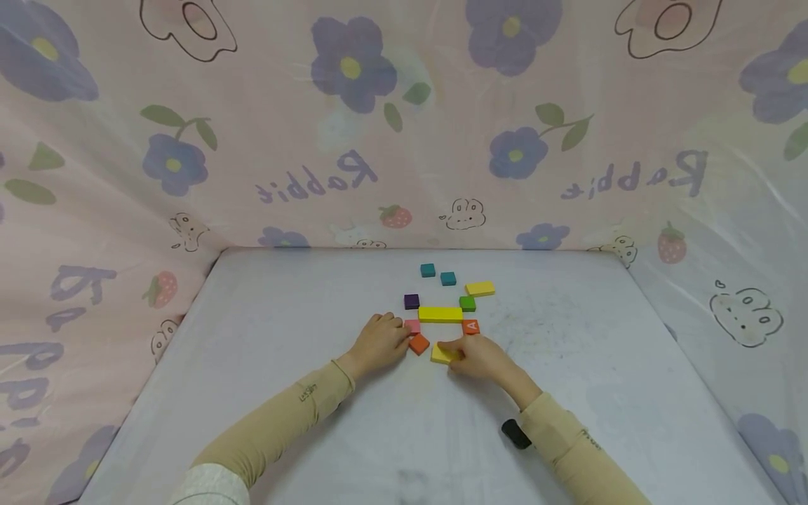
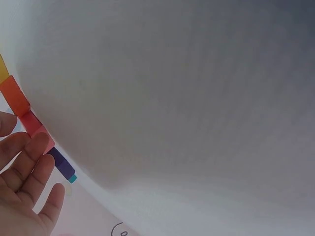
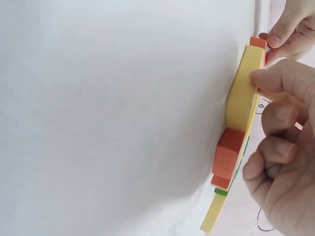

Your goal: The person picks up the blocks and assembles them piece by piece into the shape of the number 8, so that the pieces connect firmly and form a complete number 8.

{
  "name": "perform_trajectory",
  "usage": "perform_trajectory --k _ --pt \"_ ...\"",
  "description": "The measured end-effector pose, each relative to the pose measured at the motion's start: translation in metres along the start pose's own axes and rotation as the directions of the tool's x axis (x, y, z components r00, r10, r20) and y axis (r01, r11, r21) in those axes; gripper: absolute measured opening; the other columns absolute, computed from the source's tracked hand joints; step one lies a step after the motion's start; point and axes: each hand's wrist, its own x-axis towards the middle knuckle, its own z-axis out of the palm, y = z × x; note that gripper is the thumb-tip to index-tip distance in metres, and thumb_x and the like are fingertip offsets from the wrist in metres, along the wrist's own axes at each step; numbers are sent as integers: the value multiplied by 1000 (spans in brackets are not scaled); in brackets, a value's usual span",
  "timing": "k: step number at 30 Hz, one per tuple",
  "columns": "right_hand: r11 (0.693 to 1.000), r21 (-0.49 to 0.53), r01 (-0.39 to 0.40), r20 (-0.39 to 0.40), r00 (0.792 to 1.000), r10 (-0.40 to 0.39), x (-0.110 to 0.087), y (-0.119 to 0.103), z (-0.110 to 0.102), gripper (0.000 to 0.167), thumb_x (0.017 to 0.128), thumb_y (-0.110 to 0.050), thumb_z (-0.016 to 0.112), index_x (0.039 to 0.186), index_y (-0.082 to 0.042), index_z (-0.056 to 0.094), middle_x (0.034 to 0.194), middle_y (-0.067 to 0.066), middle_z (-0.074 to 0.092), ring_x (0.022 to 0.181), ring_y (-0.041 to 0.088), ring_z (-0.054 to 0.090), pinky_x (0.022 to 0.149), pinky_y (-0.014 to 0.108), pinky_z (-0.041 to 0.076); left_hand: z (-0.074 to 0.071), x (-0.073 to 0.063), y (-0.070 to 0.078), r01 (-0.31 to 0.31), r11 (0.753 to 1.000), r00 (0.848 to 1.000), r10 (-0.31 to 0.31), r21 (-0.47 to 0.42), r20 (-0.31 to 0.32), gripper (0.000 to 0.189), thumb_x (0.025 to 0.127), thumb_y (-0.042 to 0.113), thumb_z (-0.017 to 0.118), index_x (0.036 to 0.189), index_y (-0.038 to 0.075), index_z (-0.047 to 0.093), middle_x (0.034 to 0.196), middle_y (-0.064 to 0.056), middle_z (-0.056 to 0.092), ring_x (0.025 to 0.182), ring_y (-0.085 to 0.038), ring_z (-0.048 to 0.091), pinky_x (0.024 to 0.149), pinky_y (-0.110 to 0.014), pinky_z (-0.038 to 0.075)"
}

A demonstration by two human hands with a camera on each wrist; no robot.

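My right hand [image 1: 482, 359] pinches a yellow rectangular block [image 1: 442, 353] at the near side of a group of small coloured blocks; in the right wrist view the thumb lies on this block's face [image 3: 242, 88]. My left hand [image 1: 380, 342] is on the group's left, its loosely bent fingers [image 2: 38, 145] against a pink block [image 1: 412, 326]. Just in front of the pink block lies a turned orange block [image 1: 419, 344]. A longer yellow block [image 1: 440, 315] spans the middle, with an orange block marked A [image 1: 470, 327] by its right end.
Behind are a purple block [image 1: 412, 301], a green block [image 1: 467, 304], another yellow block [image 1: 480, 288] and two teal blocks [image 1: 428, 270]. A black object [image 1: 516, 434] sits by the right sleeve. A patterned curtain [image 1: 404, 140] borders the white table [image 1: 284, 294] at its back and sides.
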Motion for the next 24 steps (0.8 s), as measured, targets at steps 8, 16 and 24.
perform_trajectory --k 8,16,24 --pt "999 16 30 9 1000 -30 -2 1 3 43 82 -9 63 124 -20 61 64 -5 57 53 11 32 51 20 28 -1 1 0 2 1000 1000 -2 -6 13 20 90 25 57 97 13 70 82 0 62 81 -17 52 82 -35 46" --pt "1000 18 11 -5 1000 -11 -1 -1 5 42 84 -11 62 125 -22 60 66 -3 58 54 11 36 53 21 30 2 0 -1 4 1000 1000 -3 -15 22 19 90 24 58 97 11 70 81 -1 62 80 -18 53 82 -36 47" --pt "999 39 -20 -14 1000 21 -2 -4 4 42 85 -13 64 126 -22 59 94 2 70 64 12 45 61 24 36 2 2 -1 18 1000 998 -17 -9 53 22 91 26 57 102 13 70 84 -1 63 81 -17 51 84 -36 46"
